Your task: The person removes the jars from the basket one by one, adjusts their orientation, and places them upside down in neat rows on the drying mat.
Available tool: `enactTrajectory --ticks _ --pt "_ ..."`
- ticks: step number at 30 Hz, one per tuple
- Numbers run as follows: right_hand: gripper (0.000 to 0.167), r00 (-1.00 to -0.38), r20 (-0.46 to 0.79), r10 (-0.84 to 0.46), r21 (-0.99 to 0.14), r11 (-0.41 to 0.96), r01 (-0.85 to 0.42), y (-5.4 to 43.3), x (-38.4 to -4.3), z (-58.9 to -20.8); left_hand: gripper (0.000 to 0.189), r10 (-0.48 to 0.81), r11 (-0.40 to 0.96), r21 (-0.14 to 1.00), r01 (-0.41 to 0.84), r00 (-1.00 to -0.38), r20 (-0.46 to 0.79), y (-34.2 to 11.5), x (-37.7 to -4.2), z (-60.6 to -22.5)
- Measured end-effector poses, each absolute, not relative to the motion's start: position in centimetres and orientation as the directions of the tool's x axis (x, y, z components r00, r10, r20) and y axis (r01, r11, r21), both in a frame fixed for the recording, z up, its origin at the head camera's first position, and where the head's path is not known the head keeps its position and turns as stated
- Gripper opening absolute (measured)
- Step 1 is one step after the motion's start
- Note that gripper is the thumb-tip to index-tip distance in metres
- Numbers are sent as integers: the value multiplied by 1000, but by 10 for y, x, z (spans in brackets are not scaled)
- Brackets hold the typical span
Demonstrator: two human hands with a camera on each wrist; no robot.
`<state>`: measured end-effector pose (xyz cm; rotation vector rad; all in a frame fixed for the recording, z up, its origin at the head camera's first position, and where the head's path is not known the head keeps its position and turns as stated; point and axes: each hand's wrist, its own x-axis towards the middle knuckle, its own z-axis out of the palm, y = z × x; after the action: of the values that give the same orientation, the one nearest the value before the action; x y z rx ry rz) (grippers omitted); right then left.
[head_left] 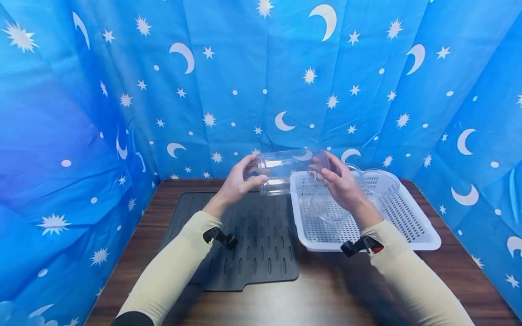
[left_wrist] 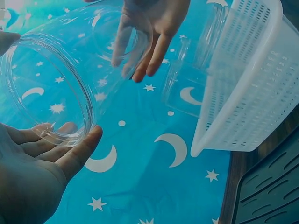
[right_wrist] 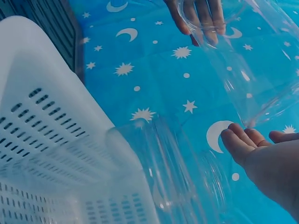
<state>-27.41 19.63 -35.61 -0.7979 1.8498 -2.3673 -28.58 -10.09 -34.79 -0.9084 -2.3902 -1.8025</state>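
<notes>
A clear plastic jar (head_left: 281, 172) lies sideways in the air, held between both hands above the mat and basket. At its ridged mouth, my left hand (head_left: 236, 183) grips the rim, thumb on one side and fingers on the other. My right hand (head_left: 344, 188) holds the base end, fingertips against the wall. In the left wrist view the open mouth of the jar (left_wrist: 49, 88) faces the left hand (left_wrist: 37, 172), and I see no lid on it. From the right wrist, the fingers of the right hand (right_wrist: 275, 161) support the base edge.
A white perforated basket (head_left: 326, 248) stands on the right of the brown wooden table (head_left: 285, 303). Several more clear jars (head_left: 381, 181) are in it, some rising above its rim. Left of it lies a black ridged mat (head_left: 261, 258). A blue star-and-moon curtain (head_left: 244, 68) encloses the table.
</notes>
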Motion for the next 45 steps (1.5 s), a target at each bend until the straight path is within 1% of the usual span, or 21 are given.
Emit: enactTrajectory --ticks 3,9,13,17,20,28,31,34,39,40,42,45 --pt "64 -864 359 -354 -910 -340 -239 194 -273 -360 86 441 154 880 450 -828 347 -101 -286 -350" --pt "54 -866 348 -360 -895 -402 -192 190 -269 -367 75 463 104 891 442 -815 350 -100 -284 -353" --pt "51 -871 368 -327 -871 -449 -199 185 -271 -369 76 464 91 886 454 -807 366 -100 -285 -351" --pt "57 -877 393 -277 -851 -471 -233 181 -272 -369 78 466 85 881 465 -800 377 -100 -286 -349" --pt "58 -886 390 -249 -853 -461 -246 179 -272 -368 77 469 84 880 467 -798 378 -101 -286 -348" --pt "43 -899 376 -223 -848 -473 -238 177 -272 -368 71 472 63 884 463 -794 382 -100 -288 -348" --pt "41 -899 390 -199 -831 -497 -251 177 -273 -368 71 481 49 884 464 -787 386 -99 -287 -348" --pt "42 -900 400 -173 -818 -511 -265 177 -273 -368 77 495 38 886 461 -779 385 -98 -287 -349" --pt "49 -906 394 -152 -847 -443 -294 180 -273 -364 101 511 22 901 433 -780 362 -105 -287 -353" --pt "47 -909 390 -146 -853 -428 -297 180 -274 -362 105 516 29 903 429 -780 354 -108 -287 -354" --pt "46 -911 388 -139 -861 -407 -304 182 -275 -359 110 522 66 897 436 -782 342 -114 -287 -358" --pt "43 -909 395 -135 -864 -391 -317 184 -276 -354 111 527 183 871 456 -793 305 -123 -288 -365"
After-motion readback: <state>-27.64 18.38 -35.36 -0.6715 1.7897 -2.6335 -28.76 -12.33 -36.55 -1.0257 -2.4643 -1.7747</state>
